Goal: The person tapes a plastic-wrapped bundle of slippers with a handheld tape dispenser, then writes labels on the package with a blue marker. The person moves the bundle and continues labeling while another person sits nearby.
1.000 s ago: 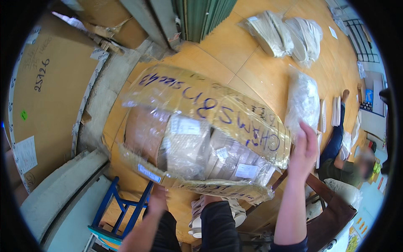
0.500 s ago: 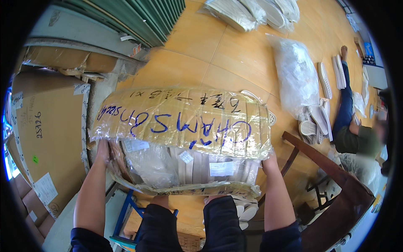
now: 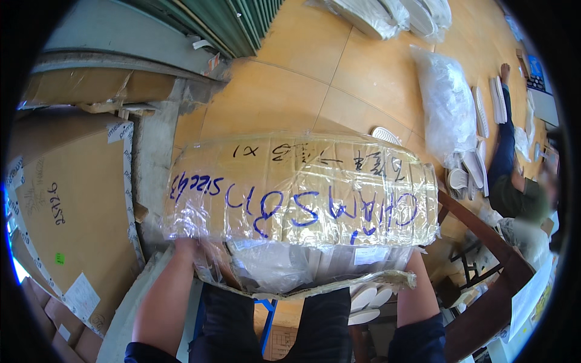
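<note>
A cardboard box point(image 3: 302, 202), bound in clear tape and marked with handwriting, is held up before my body. Its near side gapes, and inside lie clear plastic wrapping point(image 3: 272, 266) and pale slabs, with a white label point(image 3: 370, 256) among them. A loose, taped cardboard edge point(image 3: 321, 289) runs along the bottom of that gap. My left hand point(image 3: 186, 244) grips the box's left end and my right hand point(image 3: 416, 256) its right end. Fingers of both hands are mostly hidden behind the box.
Tall cardboard boxes point(image 3: 91, 199) stand at left, below a green folding shutter point(image 3: 242, 27). Shoe soles point(image 3: 363, 299) and a clear plastic bag point(image 3: 448, 109) lie on the tiled floor. At right are a dark brown piece of furniture point(image 3: 505, 272) and a seated person point(image 3: 514, 193).
The box, with both my hands on it, has shifted right and a little nearer my body. It is tipped so less of its contents shows. The whole view has also swung slightly.
</note>
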The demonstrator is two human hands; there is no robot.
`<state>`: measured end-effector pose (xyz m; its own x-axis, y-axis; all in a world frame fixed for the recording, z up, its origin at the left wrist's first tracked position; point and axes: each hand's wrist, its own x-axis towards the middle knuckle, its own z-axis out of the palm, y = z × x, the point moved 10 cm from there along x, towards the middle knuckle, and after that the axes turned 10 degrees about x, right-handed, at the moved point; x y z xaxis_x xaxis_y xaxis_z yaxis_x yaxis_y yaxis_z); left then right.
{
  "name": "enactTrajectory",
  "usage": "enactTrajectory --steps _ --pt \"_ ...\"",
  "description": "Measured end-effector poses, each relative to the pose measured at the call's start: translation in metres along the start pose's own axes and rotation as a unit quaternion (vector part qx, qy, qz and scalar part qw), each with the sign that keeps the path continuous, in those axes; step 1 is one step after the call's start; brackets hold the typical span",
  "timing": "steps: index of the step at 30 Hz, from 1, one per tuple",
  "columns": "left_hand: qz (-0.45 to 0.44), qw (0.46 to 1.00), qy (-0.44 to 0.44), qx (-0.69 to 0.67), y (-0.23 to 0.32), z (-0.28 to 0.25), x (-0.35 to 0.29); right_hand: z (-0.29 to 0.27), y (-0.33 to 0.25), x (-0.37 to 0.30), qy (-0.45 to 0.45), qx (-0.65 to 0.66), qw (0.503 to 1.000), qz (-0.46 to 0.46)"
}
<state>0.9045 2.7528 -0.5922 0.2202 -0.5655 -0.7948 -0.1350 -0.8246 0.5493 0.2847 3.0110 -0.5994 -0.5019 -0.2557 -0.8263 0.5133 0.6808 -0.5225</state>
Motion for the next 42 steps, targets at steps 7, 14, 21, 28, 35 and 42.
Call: enactTrajectory --steps 7,14,21,28,35,42 --pt "0.080 0.996 -0.029 -0.011 0.090 -0.001 -0.007 -0.082 0.083 -0.048 0.074 0.075 0.994 -0.017" --pt "0.368 0.895 -0.163 0.193 0.219 0.071 -0.031 -0.075 0.197 -0.139 0.140 0.334 0.932 -0.007" --pt "0.212 0.967 -0.106 0.093 0.174 0.076 -0.038 0.012 0.038 -0.099 0.139 0.562 0.813 -0.066" --pt "0.042 0.997 0.049 0.049 -0.020 -0.037 -0.108 0.037 -0.123 0.009 0.221 0.387 0.887 -0.118" --pt "0.030 0.977 -0.059 0.204 -0.009 -0.004 -0.134 0.047 -0.072 0.008 -0.021 0.011 0.999 -0.026" --pt "0.057 0.992 -0.042 0.109 0.006 0.078 -0.126 0.051 0.054 -0.063 0.119 0.298 0.941 0.106"
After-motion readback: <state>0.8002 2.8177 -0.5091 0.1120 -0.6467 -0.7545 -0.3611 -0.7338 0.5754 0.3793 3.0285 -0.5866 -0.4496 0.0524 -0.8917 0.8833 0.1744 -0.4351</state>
